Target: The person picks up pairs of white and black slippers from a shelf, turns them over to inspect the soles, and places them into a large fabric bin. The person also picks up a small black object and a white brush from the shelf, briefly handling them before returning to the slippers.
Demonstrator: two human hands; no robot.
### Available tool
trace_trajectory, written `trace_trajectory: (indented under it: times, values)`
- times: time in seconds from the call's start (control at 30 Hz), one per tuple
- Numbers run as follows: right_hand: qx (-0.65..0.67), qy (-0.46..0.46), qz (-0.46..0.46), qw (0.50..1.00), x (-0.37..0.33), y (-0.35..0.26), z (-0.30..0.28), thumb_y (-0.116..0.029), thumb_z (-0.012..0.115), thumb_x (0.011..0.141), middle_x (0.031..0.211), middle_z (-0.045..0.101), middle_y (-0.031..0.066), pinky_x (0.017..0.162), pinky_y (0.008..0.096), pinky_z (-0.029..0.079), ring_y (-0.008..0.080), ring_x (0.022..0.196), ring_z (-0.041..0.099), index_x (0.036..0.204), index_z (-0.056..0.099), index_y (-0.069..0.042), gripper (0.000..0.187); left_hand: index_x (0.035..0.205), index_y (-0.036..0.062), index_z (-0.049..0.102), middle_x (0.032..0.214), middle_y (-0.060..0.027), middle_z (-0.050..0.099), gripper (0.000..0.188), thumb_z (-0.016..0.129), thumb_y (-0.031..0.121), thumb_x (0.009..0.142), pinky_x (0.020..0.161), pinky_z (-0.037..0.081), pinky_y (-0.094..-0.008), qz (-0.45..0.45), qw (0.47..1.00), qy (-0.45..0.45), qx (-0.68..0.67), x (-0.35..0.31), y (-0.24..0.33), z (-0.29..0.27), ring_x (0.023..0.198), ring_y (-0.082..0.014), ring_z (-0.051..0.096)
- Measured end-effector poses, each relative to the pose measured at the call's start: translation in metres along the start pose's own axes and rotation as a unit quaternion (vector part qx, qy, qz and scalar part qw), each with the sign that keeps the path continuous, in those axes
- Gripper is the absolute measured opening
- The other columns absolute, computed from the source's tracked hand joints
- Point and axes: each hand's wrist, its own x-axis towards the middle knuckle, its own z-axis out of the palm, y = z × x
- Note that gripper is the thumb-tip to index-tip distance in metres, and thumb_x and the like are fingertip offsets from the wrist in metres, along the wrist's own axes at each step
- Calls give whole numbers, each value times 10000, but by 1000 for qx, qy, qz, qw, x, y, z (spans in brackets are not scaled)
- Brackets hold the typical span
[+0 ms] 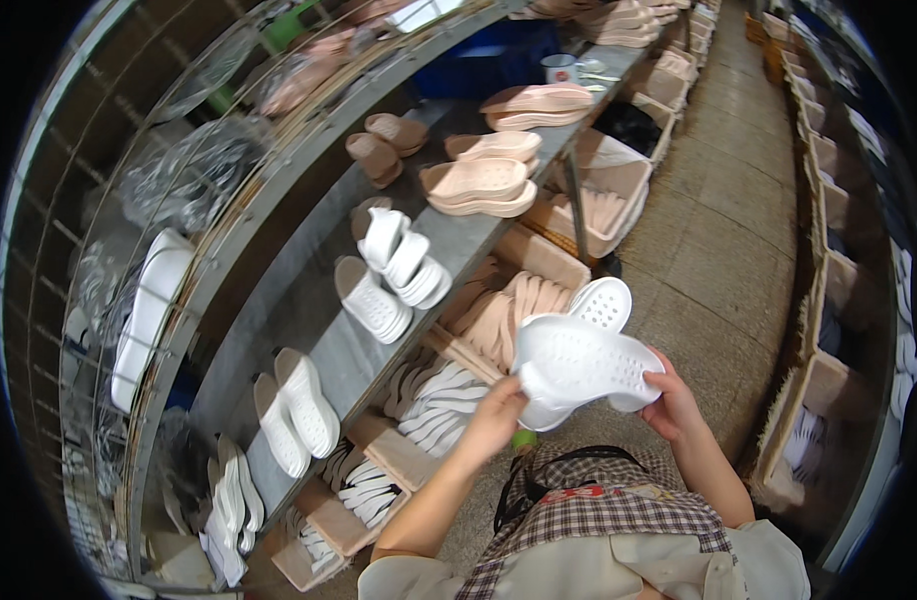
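Note:
Both my hands hold white shoe soles [589, 355] in front of my apron. The top sole is dotted with small holes, and the end of another perforated white sole [606, 302] sticks out behind it. My left hand [499, 408] pinches the near left edge. My right hand [671, 398] grips the right end, its thumb on top and the other fingers underneath. How many soles are in the stack is hard to make out.
On my left, a grey metal shelf [324, 340] carries white sole pairs [299, 410] and pale pink soles [479, 180]. Bins [519, 310] of pink and striped white pieces stand below it. Another row of bins [794, 430] lines the right side of the tiled aisle [714, 230].

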Motion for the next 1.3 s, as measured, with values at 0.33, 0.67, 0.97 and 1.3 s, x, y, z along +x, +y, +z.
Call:
trace_trajectory:
  times: [0.33, 0.67, 0.97, 1.3]
  values:
    - [-380, -159, -57, 909, -7, 75, 23, -121, 646, 812, 1138, 490, 127, 819, 312, 475, 178, 983, 535, 1232, 248, -39, 584, 1207, -46, 473, 1118, -116, 573, 438, 628, 146, 845, 849, 458, -315, 39, 982, 126, -137, -37, -58, -24, 971, -187, 572]
    - [-686, -337, 330, 554, 44, 106, -74, -209, 489, 866, 905, 654, 171, 773, 348, 471, 214, 917, 603, 958, 652, 20, 295, 1098, -15, 581, 1065, -135, 612, 377, 641, 165, 772, 836, 452, -310, 65, 961, 262, -55, -55, -75, -48, 943, -221, 588]
    - [-744, -347, 295, 488, 70, 192, -148, -284, 514, 863, 1246, 541, 192, 899, 403, 423, 309, 1110, 547, 1234, 547, -52, 439, 975, 128, 658, 905, -137, 521, 516, 760, 365, 528, 626, 500, -364, 185, 855, 223, 430, -63, -33, -33, 776, -302, 582]
    - [-830, -373, 141, 391, 59, 158, -114, -238, 452, 876, 1291, 507, 153, 964, 372, 391, 307, 1169, 500, 1250, 533, -116, 402, 913, 127, 647, 895, -121, 499, 521, 794, 318, 451, 580, 500, -363, 241, 832, 196, 459, -52, -23, -27, 729, -287, 578]
